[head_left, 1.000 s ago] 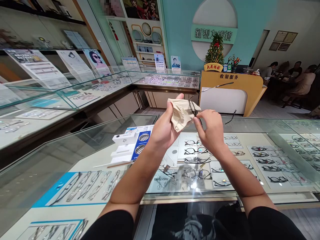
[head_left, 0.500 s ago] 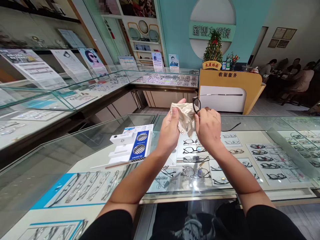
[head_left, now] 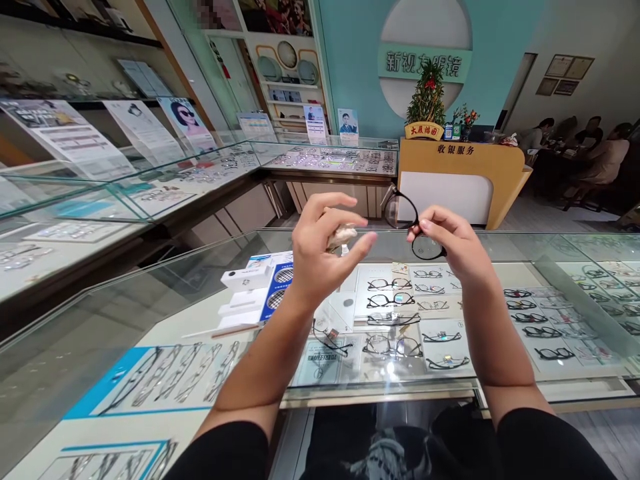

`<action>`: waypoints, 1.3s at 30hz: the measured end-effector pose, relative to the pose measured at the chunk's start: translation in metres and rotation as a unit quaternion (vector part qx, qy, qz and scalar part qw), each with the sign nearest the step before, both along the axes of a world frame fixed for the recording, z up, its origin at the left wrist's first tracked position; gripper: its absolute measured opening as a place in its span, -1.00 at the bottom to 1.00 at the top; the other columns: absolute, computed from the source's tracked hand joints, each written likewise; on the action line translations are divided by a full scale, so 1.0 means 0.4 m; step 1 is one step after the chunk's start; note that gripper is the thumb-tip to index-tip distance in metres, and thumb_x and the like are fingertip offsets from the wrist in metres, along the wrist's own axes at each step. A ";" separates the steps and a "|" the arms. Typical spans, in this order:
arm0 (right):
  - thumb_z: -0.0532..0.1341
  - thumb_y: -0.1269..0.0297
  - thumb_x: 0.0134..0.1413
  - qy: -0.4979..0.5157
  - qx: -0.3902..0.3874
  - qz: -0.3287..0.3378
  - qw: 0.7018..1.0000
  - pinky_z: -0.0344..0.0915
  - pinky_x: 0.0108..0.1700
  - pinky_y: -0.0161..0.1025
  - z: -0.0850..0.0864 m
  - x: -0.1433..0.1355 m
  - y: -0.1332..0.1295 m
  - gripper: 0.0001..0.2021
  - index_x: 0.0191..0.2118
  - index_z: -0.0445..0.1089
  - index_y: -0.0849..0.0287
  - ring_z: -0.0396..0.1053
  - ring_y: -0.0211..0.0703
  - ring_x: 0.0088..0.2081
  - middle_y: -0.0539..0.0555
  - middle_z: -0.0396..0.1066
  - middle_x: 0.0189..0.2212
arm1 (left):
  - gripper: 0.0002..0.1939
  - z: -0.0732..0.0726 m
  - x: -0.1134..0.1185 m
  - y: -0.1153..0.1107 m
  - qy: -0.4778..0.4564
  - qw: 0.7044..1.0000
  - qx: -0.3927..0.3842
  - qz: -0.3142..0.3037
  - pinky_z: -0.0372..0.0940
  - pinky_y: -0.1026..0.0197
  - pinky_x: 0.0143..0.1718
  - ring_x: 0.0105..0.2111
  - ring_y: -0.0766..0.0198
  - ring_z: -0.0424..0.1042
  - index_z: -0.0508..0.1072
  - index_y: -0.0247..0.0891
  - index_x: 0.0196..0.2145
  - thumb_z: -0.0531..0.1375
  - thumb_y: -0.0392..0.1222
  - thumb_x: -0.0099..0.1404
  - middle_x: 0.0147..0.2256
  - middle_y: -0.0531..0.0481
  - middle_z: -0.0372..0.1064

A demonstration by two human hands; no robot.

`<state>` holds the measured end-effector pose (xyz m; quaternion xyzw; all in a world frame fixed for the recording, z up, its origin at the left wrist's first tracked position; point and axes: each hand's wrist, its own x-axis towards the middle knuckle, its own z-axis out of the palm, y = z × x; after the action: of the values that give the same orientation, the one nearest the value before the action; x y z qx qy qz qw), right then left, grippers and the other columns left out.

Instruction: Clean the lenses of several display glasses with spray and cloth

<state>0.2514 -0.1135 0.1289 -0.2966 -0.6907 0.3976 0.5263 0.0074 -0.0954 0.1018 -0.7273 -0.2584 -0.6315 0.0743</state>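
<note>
Round black-framed glasses (head_left: 401,211) are pinched at the bridge by my right hand (head_left: 453,243), tilted above the glass counter, one lens up to the left and the other lower right. My left hand (head_left: 325,250) is to the left of them, thumb and index finger apart, with a crumpled cream cloth (head_left: 342,237) tucked in the palm under the curled fingers. A gap lies between the left fingertips and the glasses.
Below my hands is a glass display counter (head_left: 385,390) with rows of glasses. A white and blue box (head_left: 274,293) stands left. Beyond are a wooden cash desk (head_left: 510,183), more showcases and seated people (head_left: 607,157).
My hands have moved apart. The cloth has come off the glasses and is bunched in my left palm. The glasses have turned, so both lenses now show.
</note>
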 end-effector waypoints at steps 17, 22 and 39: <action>0.29 0.09 0.42 -0.069 0.009 0.058 0.996 0.37 -0.10 -0.19 0.022 -0.007 -0.074 -0.72 -0.34 0.44 0.11 0.46 -0.20 -0.26 0.00 0.52 -0.36 | -0.34 0.003 0.013 -0.021 0.105 0.990 0.096 0.010 0.54 0.00 0.13 0.09 0.02 0.64 0.50 -0.10 0.27 0.40 0.25 0.36 0.11 -0.17 0.63; 0.35 0.10 0.33 -0.086 0.187 -0.112 0.972 0.40 0.16 -0.03 0.007 -0.019 -0.077 -0.81 -0.04 0.51 0.04 0.52 -0.04 0.02 0.07 0.59 -0.06 | -0.28 -0.001 -0.002 -0.005 0.013 0.996 0.093 0.003 0.54 0.00 0.07 0.10 0.02 0.59 0.47 -0.04 0.32 0.46 0.21 0.30 0.14 -0.12 0.59; 0.35 -0.06 0.33 -0.116 0.273 -0.326 0.897 0.44 0.23 0.16 -0.041 -0.061 -0.028 -0.58 0.18 0.41 -0.05 0.52 0.12 0.07 0.16 0.57 0.02 | -0.32 -0.042 0.018 0.031 -0.094 0.992 -0.019 0.076 0.50 -0.06 0.17 0.12 -0.01 0.59 0.48 -0.08 0.28 0.43 0.24 0.33 0.13 -0.14 0.55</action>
<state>0.2272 -0.1246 0.1125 -0.3938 -0.6928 -0.0382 0.6029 0.0146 -0.0829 0.0849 -0.6443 -0.3310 -0.6843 0.0840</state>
